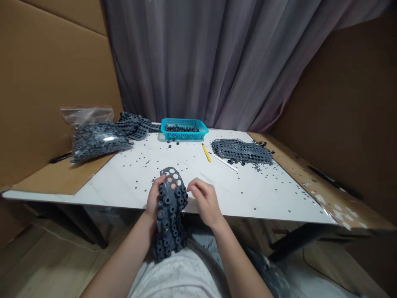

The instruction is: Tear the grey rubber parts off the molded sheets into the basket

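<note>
A dark grey rubber sheet (171, 219) with rows of raised ring-shaped pieces hangs over the table's front edge towards my lap. Its top end has several round holes through which the white table and fingers show. My left hand (154, 194) grips this sheet along its left side, the thumb on the front and fingers behind. Close to the sheet's right edge, my right hand (203, 198) is closed, thumb and forefinger pinched together beside the rings. Whatever lies between those fingertips is too small to make out.
On the white table (223, 194) lie scattered small dark discs, a yellow craft knife (206, 152) and a thin white stick (225, 162). Stacked holed sheets (242, 151) are right; a blue basket (184, 135) of dark pieces, bundled sheets (133, 125) and a filled plastic bag (97, 140) stand behind.
</note>
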`<state>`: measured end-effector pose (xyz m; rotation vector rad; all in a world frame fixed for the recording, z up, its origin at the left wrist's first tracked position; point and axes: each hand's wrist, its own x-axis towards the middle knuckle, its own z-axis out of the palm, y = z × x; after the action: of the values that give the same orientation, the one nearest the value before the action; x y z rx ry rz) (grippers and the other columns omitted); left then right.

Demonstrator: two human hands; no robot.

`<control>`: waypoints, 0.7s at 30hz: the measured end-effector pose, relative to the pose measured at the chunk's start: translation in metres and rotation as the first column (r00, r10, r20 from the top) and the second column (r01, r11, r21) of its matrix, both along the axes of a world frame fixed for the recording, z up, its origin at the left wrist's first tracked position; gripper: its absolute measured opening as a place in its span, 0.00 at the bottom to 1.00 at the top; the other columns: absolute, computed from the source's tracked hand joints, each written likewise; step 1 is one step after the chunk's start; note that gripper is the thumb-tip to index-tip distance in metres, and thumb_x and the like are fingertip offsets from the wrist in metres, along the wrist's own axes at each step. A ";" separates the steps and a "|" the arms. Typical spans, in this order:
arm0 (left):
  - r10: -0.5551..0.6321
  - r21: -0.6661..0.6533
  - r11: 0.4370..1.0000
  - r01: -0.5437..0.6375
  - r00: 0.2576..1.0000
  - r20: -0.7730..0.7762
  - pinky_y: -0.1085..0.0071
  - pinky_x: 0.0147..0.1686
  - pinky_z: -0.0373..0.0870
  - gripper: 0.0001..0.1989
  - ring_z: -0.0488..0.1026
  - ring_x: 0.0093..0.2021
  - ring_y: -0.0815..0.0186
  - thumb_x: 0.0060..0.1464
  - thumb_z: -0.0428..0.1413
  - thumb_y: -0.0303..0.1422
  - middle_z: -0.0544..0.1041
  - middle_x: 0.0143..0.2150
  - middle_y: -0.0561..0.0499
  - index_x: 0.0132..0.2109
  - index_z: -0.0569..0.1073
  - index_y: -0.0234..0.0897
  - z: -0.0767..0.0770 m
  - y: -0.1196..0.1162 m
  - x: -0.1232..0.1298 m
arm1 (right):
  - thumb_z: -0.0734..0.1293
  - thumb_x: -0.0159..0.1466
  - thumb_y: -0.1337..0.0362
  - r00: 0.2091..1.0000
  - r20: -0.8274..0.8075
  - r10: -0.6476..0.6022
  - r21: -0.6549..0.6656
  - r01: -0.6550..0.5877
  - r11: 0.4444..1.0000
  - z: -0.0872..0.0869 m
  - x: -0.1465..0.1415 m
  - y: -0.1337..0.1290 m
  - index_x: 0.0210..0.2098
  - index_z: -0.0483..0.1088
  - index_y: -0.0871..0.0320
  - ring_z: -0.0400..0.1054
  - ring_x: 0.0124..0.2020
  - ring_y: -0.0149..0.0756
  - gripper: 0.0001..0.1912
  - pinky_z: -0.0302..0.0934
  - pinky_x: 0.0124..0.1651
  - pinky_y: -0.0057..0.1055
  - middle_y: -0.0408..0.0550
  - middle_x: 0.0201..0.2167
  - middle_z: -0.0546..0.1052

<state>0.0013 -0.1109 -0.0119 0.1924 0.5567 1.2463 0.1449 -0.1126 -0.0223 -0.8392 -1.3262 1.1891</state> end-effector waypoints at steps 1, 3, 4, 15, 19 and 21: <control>-0.029 0.037 0.999 0.031 0.999 -0.044 0.74 0.22 0.68 0.11 0.68 0.18 0.69 0.48 0.53 0.34 0.70 0.18 0.54 0.21 0.67 0.35 -0.002 -0.001 0.000 | 0.64 0.57 0.65 0.970 0.245 0.010 0.128 -0.042 0.991 0.006 0.001 -0.003 0.26 0.67 0.59 0.56 0.24 0.29 0.05 0.49 0.28 0.26 0.41 0.21 0.64; -0.102 0.124 0.985 0.124 0.980 -0.169 0.74 0.22 0.68 0.12 0.68 0.19 0.69 0.45 0.55 0.37 0.69 0.18 0.54 0.21 0.67 0.35 -0.006 -0.004 -0.004 | 0.62 0.61 0.62 0.776 0.630 -0.025 0.288 -0.203 0.936 0.017 0.004 -0.005 0.30 0.66 0.58 0.58 0.26 0.30 0.06 0.49 0.30 0.27 0.42 0.24 0.67; -0.131 0.162 0.972 0.171 0.963 -0.235 0.74 0.22 0.67 0.12 0.67 0.19 0.69 0.43 0.56 0.38 0.69 0.18 0.54 0.21 0.67 0.35 -0.007 -0.006 -0.008 | 0.61 0.62 0.61 0.684 0.729 -0.034 0.305 -0.279 0.911 0.021 0.005 -0.004 0.31 0.65 0.58 0.59 0.26 0.30 0.07 0.49 0.30 0.27 0.42 0.25 0.68; -0.260 0.179 0.646 0.742 0.435 -0.862 0.75 0.33 0.64 0.08 0.71 0.31 0.63 0.38 0.63 0.23 0.78 0.29 0.48 0.31 0.78 0.31 0.037 0.027 -0.075 | 0.55 0.66 0.63 0.367 0.901 -0.230 0.416 -0.586 0.695 0.056 0.005 -0.006 0.30 0.63 0.58 0.57 0.22 0.30 0.11 0.46 0.28 0.28 0.44 0.24 0.69; -0.583 0.038 0.707 0.706 0.613 -0.533 0.77 0.18 0.58 0.06 0.69 0.18 0.66 0.32 0.64 0.17 0.74 0.17 0.44 0.20 0.75 0.26 0.034 0.027 -0.051 | 0.55 0.66 0.64 0.375 0.902 -0.216 0.419 -0.636 0.648 0.058 0.006 -0.004 0.30 0.65 0.57 0.56 0.21 0.30 0.11 0.47 0.28 0.29 0.44 0.23 0.69; -0.540 0.035 0.791 0.610 0.725 -0.427 0.78 0.14 0.53 0.10 0.63 0.13 0.71 0.35 0.64 0.18 0.69 0.12 0.49 0.15 0.71 0.28 0.020 0.019 -0.037 | 0.55 0.66 0.65 0.428 0.881 -0.201 0.447 -0.614 0.651 0.053 0.011 -0.001 0.29 0.65 0.56 0.55 0.21 0.31 0.12 0.46 0.28 0.29 0.44 0.22 0.68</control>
<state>-0.0353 -0.0919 0.0084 0.7309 0.6682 0.6273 0.1561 -0.1137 0.0310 -0.6433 -2.6714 0.1338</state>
